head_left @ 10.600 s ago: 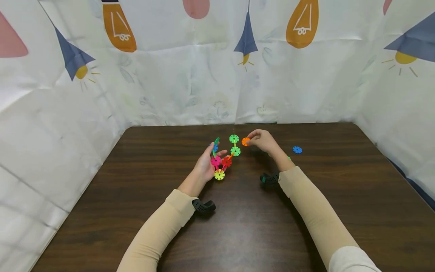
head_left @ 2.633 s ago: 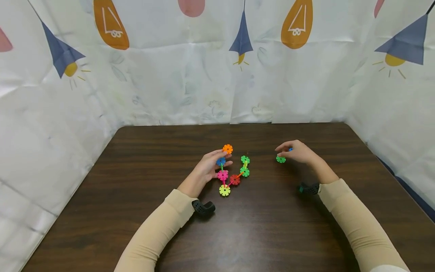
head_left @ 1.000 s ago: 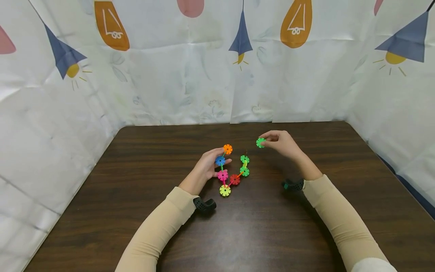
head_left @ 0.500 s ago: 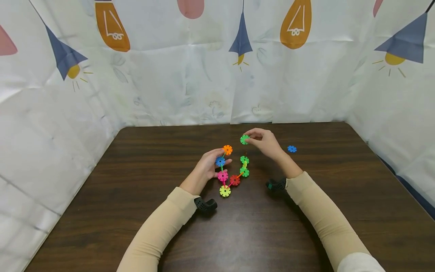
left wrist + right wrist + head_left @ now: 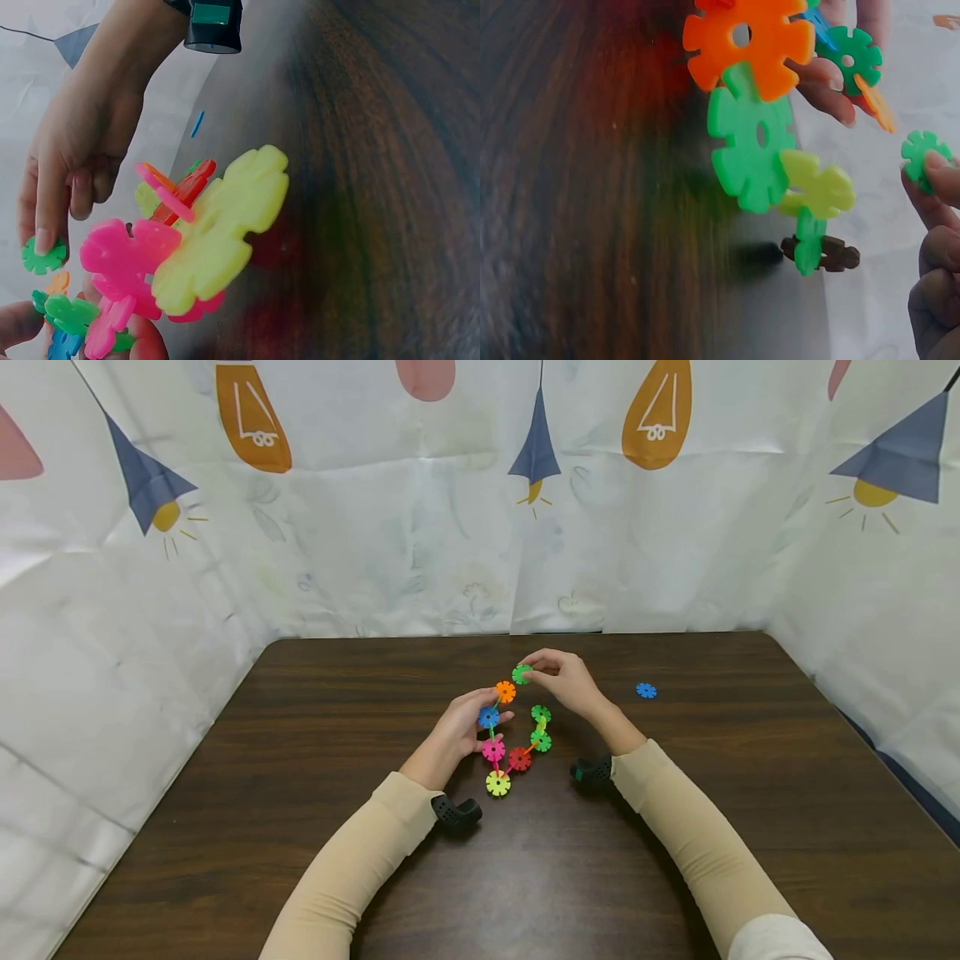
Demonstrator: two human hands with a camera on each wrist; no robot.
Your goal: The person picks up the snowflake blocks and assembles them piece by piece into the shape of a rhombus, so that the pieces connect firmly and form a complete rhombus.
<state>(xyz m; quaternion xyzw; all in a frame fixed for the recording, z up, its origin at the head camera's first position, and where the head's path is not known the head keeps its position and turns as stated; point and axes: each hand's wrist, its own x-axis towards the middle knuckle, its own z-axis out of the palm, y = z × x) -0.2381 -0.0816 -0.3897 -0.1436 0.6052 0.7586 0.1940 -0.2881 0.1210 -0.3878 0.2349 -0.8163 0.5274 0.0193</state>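
My left hand (image 5: pixel 453 731) holds a curved chain of notched plastic snowflake discs by its left side, near the blue disc (image 5: pixel 488 717). An orange disc (image 5: pixel 506 692) tops that side. Pink (image 5: pixel 493 749), yellow (image 5: pixel 498 783) and red (image 5: pixel 520 758) discs form the bottom of the curve. Green discs (image 5: pixel 541 741) climb the other side, and the right wrist view shows a brown disc (image 5: pixel 129 226) hidden there; its brown end piece (image 5: pixel 840 253) sits at the tip. Between thumb and finger my right hand (image 5: pixel 570 683) pinches a loose green disc (image 5: pixel 521 674), just above and right of the orange one, apparently apart from it.
A single blue disc (image 5: pixel 647 691) lies on the dark wooden table (image 5: pixel 720 760), right of the right hand. Black straps with cameras (image 5: pixel 457 813) hang below both wrists. A printed white cloth (image 5: pixel 420 552) encloses the table's back and sides.
Orange, held by the right hand at first, now sits on the chain. The right hand has since picked the green disc off the table and carried it left to the chain's top.
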